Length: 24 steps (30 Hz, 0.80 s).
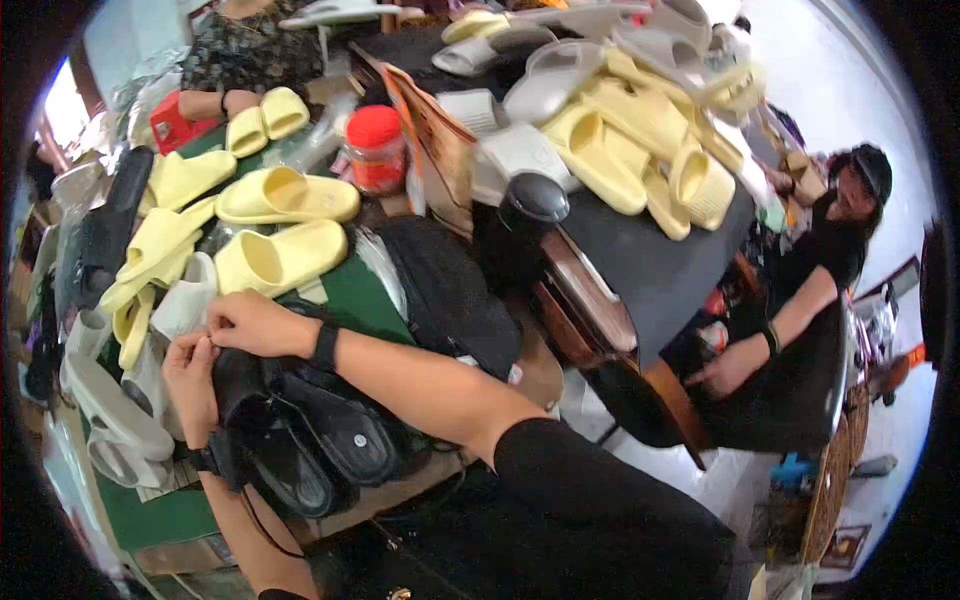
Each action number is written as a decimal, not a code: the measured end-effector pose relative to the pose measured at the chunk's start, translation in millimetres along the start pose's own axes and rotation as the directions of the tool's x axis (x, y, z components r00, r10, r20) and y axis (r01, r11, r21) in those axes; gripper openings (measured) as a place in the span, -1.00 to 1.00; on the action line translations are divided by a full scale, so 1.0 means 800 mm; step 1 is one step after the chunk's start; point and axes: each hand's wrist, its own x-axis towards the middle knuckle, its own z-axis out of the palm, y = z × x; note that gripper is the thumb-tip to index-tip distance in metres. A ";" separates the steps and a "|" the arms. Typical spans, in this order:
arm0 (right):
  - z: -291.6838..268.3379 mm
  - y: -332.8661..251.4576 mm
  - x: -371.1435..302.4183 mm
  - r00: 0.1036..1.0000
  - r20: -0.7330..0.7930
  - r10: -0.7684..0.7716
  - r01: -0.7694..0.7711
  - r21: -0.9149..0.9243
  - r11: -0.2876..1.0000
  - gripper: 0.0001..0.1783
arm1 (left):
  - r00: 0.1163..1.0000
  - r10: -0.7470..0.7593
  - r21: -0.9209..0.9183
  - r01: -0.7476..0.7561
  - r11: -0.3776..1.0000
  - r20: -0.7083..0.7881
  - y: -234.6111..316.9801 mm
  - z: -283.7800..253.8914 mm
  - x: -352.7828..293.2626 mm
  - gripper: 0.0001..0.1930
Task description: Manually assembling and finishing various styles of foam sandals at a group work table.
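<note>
My left hand [189, 380] and my right hand [262, 325] meet above the near edge of the green table, fingertips pinched close together. Whatever they hold between them is too small to make out. Just below them lies a pair of black slippers, the left one [285, 470] and the right one [362, 443] side by side with openings facing me. A pale grey slipper [190, 295] rests right behind my fingers. Beyond my right hand are two yellow slippers, a nearer one [285, 255] and a farther one [290, 196].
More yellow slippers [150, 250] and white slippers [115, 410] crowd the left. A red-lidded jar [376, 150] stands behind. Yellow and grey slippers heap on a dark table [660, 275], beside a black cylinder [535, 205]. One person [250, 50] is across; another [800, 290] sits right.
</note>
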 end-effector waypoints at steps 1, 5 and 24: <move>0.004 0.001 0.000 0.999 -0.029 0.017 -0.016 0.015 1.000 -0.85 | 1.000 -0.004 0.016 0.005 1.000 -0.025 0.002 -0.003 -0.002 -0.93; 0.011 0.015 0.010 1.000 -0.024 -0.004 0.002 -0.107 0.994 -0.85 | 0.999 -0.039 0.013 0.040 0.999 -0.020 0.003 -0.009 0.000 -0.91; 0.022 -0.009 0.031 0.996 0.027 0.082 -0.066 -0.370 0.927 -0.73 | 0.995 -0.093 0.301 0.081 0.950 0.025 0.024 -0.038 0.014 -0.83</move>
